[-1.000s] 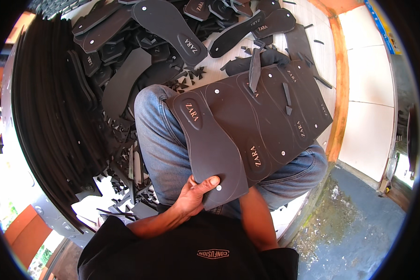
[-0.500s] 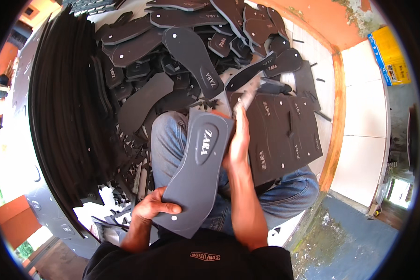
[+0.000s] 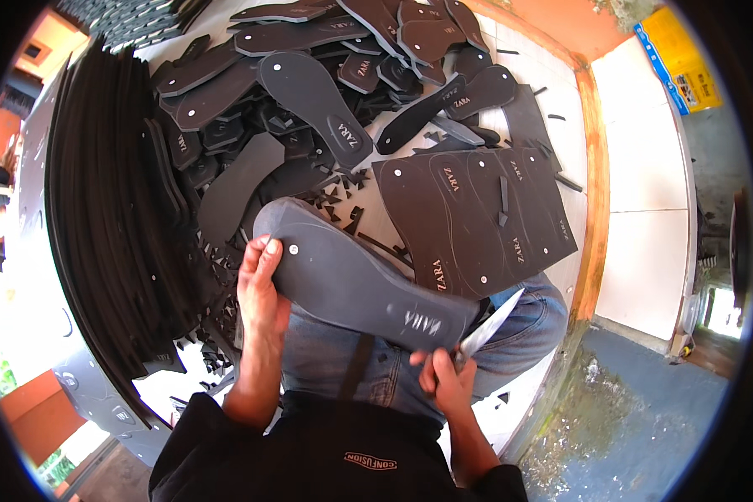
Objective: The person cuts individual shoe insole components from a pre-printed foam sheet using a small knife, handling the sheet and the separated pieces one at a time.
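Operating remotely, I log the left grip [image 3: 260,280] pinching the dark shoe sole [image 3: 343,280] by its white-dotted end, aslant over the lap [image 3: 318,351], seemingly to steady it, the right grip [image 3: 449,372] closed round the knife [image 3: 492,322] near its other end, pointing outward, presumably for clearance.

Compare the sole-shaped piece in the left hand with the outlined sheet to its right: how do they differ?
The sole-shaped piece is gripped by the left hand, while the outlined sheet lies unheld. The sole-shaped piece is a single sole form; the outlined sheet bears several curved outlines. The outlined sheet is broader than the slim sole-shaped piece. Both are dark, with pale dots and lettering.
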`<act>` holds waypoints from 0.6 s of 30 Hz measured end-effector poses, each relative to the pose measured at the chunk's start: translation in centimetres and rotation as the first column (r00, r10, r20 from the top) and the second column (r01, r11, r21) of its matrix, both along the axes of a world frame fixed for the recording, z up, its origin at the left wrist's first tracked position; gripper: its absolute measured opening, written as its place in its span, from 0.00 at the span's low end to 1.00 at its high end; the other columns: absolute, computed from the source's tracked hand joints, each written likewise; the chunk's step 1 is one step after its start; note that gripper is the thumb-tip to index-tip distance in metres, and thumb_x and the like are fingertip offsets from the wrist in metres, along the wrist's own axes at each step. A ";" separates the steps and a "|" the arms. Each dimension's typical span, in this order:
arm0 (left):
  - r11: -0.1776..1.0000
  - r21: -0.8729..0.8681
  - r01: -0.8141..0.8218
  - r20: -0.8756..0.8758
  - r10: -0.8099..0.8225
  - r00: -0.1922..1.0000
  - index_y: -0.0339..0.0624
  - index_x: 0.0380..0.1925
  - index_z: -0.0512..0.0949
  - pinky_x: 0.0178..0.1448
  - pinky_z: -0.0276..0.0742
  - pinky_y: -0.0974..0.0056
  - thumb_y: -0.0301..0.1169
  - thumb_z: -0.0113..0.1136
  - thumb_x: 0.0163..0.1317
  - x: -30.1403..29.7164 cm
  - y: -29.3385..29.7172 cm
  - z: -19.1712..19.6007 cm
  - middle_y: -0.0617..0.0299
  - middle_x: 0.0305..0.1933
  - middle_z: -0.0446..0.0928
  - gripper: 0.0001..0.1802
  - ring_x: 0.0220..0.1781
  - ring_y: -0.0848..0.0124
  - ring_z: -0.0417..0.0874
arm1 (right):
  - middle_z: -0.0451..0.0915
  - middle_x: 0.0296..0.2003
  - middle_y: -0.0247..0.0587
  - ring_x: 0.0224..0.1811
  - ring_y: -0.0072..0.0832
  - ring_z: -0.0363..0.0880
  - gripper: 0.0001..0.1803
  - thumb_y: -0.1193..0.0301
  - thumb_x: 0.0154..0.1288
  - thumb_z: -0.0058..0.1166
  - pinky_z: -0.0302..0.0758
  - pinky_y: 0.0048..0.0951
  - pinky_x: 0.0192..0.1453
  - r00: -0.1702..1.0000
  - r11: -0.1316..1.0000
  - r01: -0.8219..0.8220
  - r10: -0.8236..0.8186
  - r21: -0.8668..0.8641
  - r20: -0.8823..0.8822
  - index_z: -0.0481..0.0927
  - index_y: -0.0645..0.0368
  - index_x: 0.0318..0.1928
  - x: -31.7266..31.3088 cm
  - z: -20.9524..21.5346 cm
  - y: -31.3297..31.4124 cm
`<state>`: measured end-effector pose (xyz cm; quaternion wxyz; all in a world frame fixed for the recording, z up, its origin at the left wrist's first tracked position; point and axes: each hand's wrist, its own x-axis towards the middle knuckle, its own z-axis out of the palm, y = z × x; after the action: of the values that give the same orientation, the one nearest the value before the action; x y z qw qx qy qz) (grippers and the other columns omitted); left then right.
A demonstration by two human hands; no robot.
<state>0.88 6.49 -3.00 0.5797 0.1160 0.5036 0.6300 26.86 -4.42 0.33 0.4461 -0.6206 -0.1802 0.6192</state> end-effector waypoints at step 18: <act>0.618 -0.144 0.773 0.091 -0.770 0.632 0.30 0.34 0.79 0.30 0.77 0.73 0.39 0.71 0.50 5.3 1.3 5.0 0.59 0.26 0.81 0.22 0.27 0.76 0.81 | 0.68 0.11 0.45 0.14 0.45 0.71 0.12 0.70 0.54 0.61 0.66 0.37 0.19 0.459 0.885 -0.464 0.270 -0.031 0.846 0.70 0.59 0.22 0.7 -0.8 -1.3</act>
<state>6.22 7.81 2.02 0.8065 0.2648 0.4507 0.2763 27.54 -5.69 -0.47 0.2226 -0.7344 -0.5613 0.3099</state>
